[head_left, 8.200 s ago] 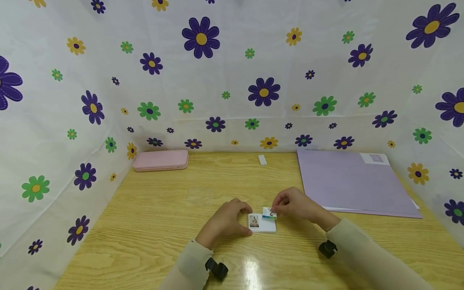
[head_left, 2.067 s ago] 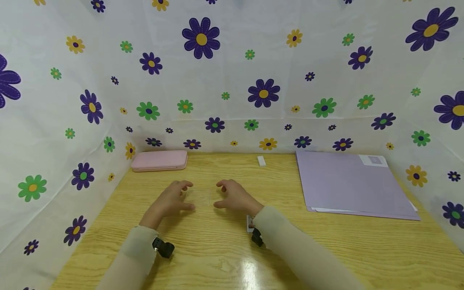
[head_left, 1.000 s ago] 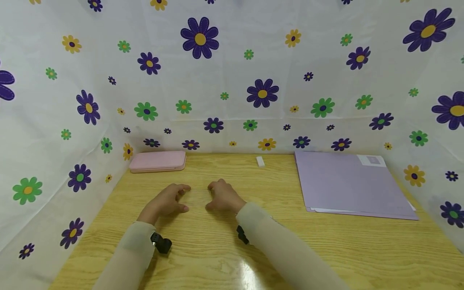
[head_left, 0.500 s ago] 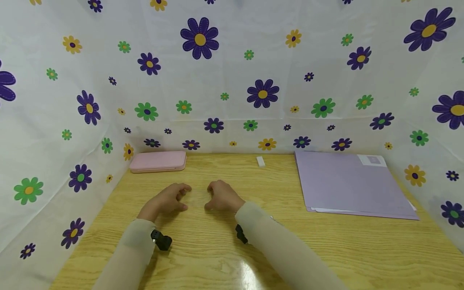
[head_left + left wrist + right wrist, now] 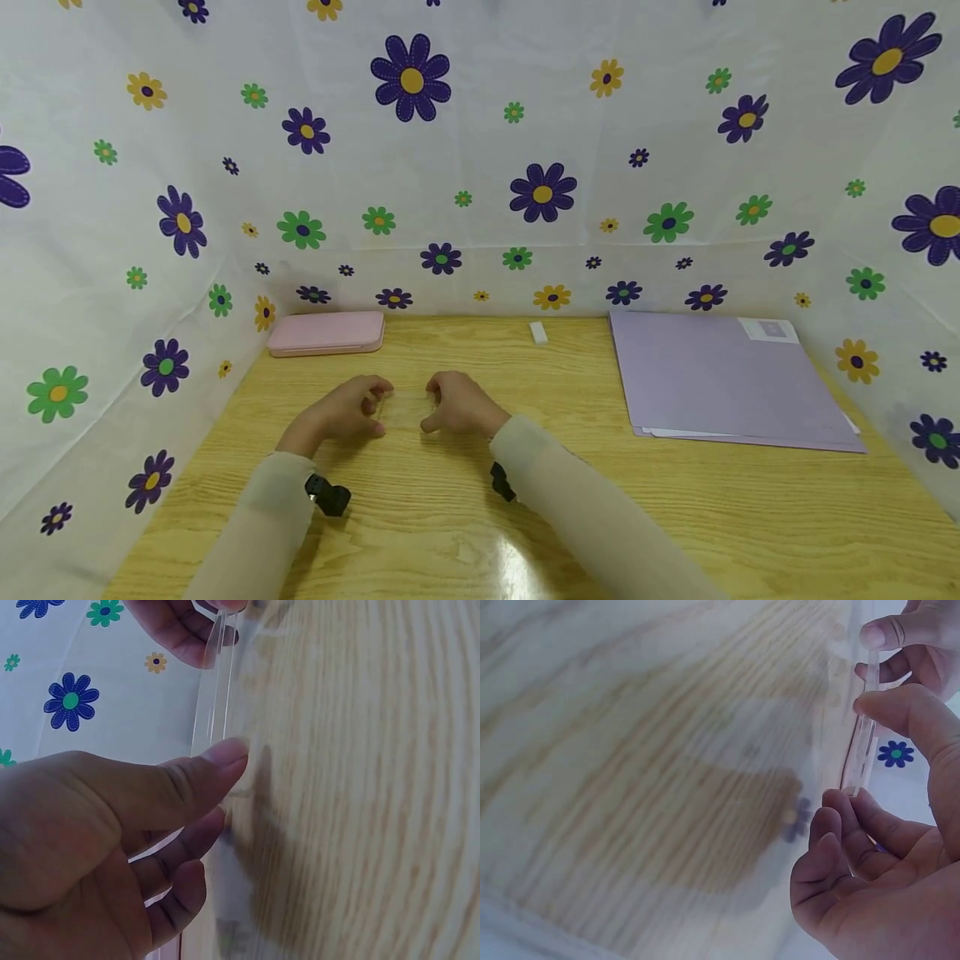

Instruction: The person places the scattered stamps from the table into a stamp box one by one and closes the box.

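A clear, see-through plastic piece (image 5: 217, 697), thin and flat like a small lid or case, spans the gap between my two hands, close over the wooden table. My left hand (image 5: 341, 410) pinches its left end between thumb and fingers. At the other end my right hand (image 5: 463, 404) grips it the same way. In the right wrist view the clear plastic piece (image 5: 868, 742) appears edge-on between the right thumb and fingertips, with the left fingers beyond. In the head view its outline is barely visible against the wood grain.
A pink case (image 5: 326, 333) lies at the back left. Near the back middle is a small white block (image 5: 538, 333). Light purple folders (image 5: 727, 379) with a white label lie at the right. Flowered cloth (image 5: 480, 150) surrounds the table. The right sleeve (image 5: 600, 508) crosses the front.
Both hands left the white stack with a picture, where the right held a small printed piece, and moved left to grip the clear plastic piece. The right sleeve now covers the stack's spot.
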A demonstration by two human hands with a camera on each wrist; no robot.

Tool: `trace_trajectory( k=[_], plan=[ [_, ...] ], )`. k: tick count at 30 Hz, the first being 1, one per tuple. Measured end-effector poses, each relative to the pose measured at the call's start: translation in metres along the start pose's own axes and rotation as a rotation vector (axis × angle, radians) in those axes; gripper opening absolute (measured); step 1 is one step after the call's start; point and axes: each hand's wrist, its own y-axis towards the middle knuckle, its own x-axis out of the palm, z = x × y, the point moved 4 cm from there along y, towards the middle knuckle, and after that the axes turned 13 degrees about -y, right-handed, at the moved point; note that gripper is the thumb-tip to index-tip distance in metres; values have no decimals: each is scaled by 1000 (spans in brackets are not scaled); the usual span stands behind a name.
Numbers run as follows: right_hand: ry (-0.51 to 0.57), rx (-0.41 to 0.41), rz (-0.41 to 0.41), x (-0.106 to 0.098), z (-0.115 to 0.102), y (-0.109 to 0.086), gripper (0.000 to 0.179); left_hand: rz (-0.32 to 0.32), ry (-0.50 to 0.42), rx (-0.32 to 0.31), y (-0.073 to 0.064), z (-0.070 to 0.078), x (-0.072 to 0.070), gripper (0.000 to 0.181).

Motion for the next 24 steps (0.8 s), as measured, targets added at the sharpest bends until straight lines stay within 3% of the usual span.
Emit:
trace_trajectory(
  k=[10, 24],
  plan=[
    [26, 3, 2, -7, -2, -12, 56, 31, -31, -7, -7, 8, 0, 61],
    [-3, -34, 26, -13, 1, -28, 60, 45, -11, 86, -17, 17, 7, 61]
  ],
)
